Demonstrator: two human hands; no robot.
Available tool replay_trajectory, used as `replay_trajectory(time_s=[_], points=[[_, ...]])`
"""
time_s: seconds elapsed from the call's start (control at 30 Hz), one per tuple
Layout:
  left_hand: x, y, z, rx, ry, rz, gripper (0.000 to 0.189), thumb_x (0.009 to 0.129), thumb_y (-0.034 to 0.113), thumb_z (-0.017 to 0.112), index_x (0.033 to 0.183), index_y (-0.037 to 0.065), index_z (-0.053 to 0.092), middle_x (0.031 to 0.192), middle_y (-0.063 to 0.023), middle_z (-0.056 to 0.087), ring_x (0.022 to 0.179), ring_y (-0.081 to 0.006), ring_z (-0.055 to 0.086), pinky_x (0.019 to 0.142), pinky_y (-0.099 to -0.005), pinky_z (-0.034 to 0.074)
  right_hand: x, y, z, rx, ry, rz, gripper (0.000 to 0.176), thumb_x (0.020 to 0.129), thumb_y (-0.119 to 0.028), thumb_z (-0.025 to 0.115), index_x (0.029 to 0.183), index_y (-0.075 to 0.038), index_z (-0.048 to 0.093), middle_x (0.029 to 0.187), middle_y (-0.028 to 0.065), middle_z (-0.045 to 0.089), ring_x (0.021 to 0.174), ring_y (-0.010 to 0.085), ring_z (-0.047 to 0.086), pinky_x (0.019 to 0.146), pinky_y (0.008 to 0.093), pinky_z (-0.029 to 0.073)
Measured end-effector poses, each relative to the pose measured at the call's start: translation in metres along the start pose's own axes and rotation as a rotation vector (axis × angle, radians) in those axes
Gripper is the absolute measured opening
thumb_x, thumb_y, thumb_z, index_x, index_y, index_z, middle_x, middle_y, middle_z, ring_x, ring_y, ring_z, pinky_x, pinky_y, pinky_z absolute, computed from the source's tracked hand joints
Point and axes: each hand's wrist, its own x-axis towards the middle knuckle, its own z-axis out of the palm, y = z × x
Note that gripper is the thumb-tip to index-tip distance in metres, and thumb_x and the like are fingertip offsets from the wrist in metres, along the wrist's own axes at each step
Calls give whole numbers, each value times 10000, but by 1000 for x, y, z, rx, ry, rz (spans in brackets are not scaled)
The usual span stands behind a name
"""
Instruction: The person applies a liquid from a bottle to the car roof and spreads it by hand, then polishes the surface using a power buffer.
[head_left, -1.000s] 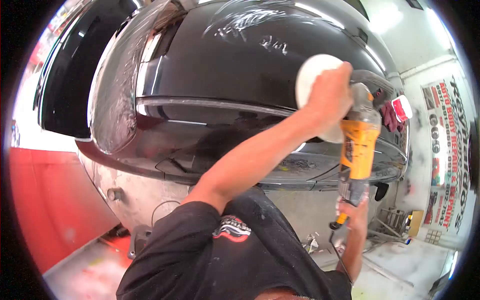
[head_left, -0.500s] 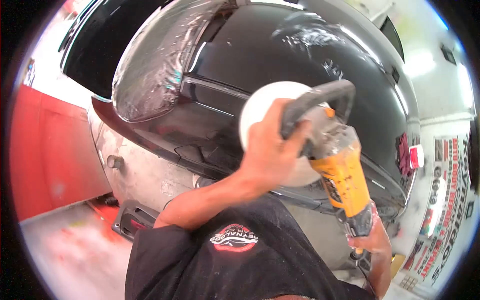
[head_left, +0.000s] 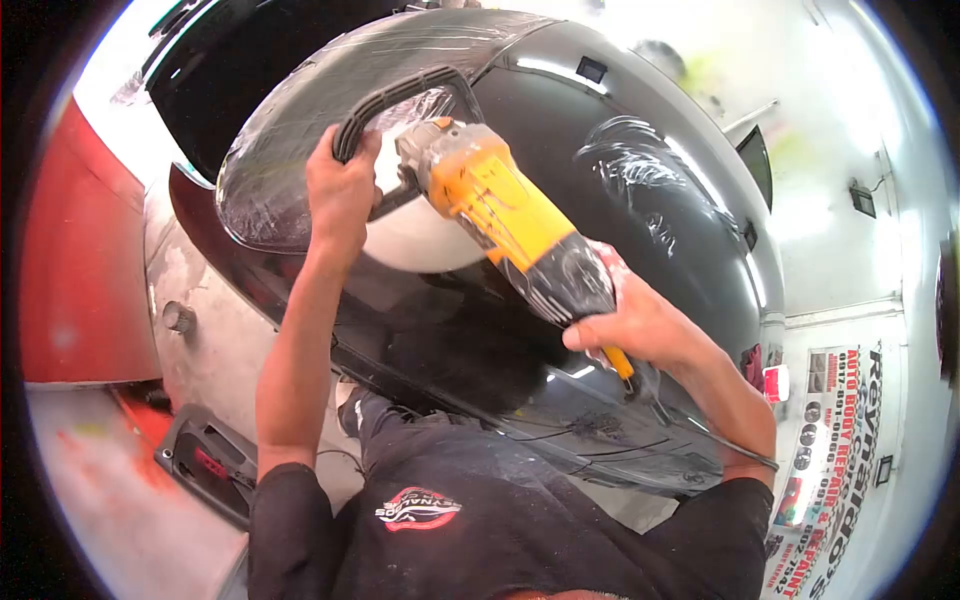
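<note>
L hand [head_left: 343, 190], grip clamped round the black loop handle [head_left: 400, 95] at the head of the polisher [head_left: 500, 205]. R hand [head_left: 630, 325], grip wrapped tight on the polisher's film-covered rear barrel, w/ the cord [head_left: 720, 445] trailing below it. Under the polisher's head, the round white foam pad [head_left: 425, 245] sits against the glossy black car panel [head_left: 690, 260], just beside crinkled clear masking film [head_left: 280, 160] left of the polisher. Looks like a buffing pass mid-panel, w/ swirl haze [head_left: 630, 160] on the paint right of the polisher. A next stroke would likely need the pad flat, both hands firm & the cord off the paint. Yellow casing hard plastic; pad soft, domed; panel curved, mirror-slick.
</note>
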Motion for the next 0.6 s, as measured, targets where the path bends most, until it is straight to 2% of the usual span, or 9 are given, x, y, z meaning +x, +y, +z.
replay_trajectory(time_s=[0.1, 0.13, 0.17, 0.23, 0.3, 0.37, 0.43, 0.5, 0.6], points=[[27, -15, 28, 74, -1, 66, 120, 973, 165, 691, 1002, 65, 632, 629, 66, 462, 487, -45, 414, 412, -246, 339, 8, 4, -11, 100, 76, 25, 955, 713, -86, 809, 1506, -53, 278, 1064, 90, 555, 739, 140, 594, 617, 280, 526], [36, -24, 41, 50, -19, 63, 128, 960, 160, 709, 995, 44, 669, 710, 16, 571, 591, -82, 494, 522, -299, 423, 6, 3, -15, 78, 120, 57, 959, 707, -82, 813, 1503, -62, 279, 1044, 79, 562, 697, 116, 584, 568, 273, 513], [43, -35, 57, 164, 14, 173, 179, 941, 157, 716, 1055, 22, 691, 799, -57, 676, 721, -159, 599, 681, -339, 497, -1, 5, -20, 100, 135, 59, 956, 708, -78, 813, 1501, -64, 280, 1038, 78, 564, 695, 114, 585, 563, 271, 513], [35, -37, 92, 288, -9, 350, 185, 948, 168, 704, 1054, 17, 697, 740, -32, 646, 608, -122, 560, 547, -309, 458, -20, 15, -33, 137, 146, 61, 950, 709, -71, 813, 1497, -66, 283, 1028, 75, 569, 692, 108, 586, 552, 266, 514], [11, -39, 129, 262, -44, 396, 218, 929, 142, 699, 1101, 8, 702, 973, -137, 748, 875, -210, 690, 780, -359, 539, -46, 39, -44, 178, 245, 63, 942, 693, -48, 818, 1482, -68, 303, 1011, 72, 580, 653, 115, 589, 509, 270, 510], [-26, -33, 161, 115, -126, 237, 188, 904, 146, 695, 1047, 23, 695, 917, -174, 732, 820, -255, 711, 760, -391, 544, -81, 55, -49, 157, 364, 115, 929, 668, -27, 825, 1458, -68, 338, 982, 76, 595, 592, 133, 589, 472, 285, 506], [-59, -36, 189, 104, -203, 228, 180, 897, 154, 693, 1009, 16, 667, 864, -201, 714, 780, -284, 709, 729, -395, 537, -121, 81, -55, 245, 447, 161, 895, 647, 9, 805, 1427, -61, 372, 917, 80, 608, 547, 154, 587, 445, 298, 500], [-89, -39, 213, -31, -336, 96, 189, 887, 149, 701, 987, 1, 638, 821, -227, 690, 780, -324, 708, 714, -410, 527, -152, 92, -54, 238, 539, 209, 855, 639, 37, 772, 1399, -54, 389, 842, 85, 608, 538, 167, 592, 443, 303, 499], [-122, -40, 232, -110, -398, 103, 194, 870, 124, 707, 974, -16, 622, 812, -238, 686, 790, -361, 704, 706, -413, 522, -191, 96, -55, 228, 605, 316, 832, 630, 51, 748, 1377, -49, 397, 801, 86, 606, 538, 172, 593, 441, 304, 496]])
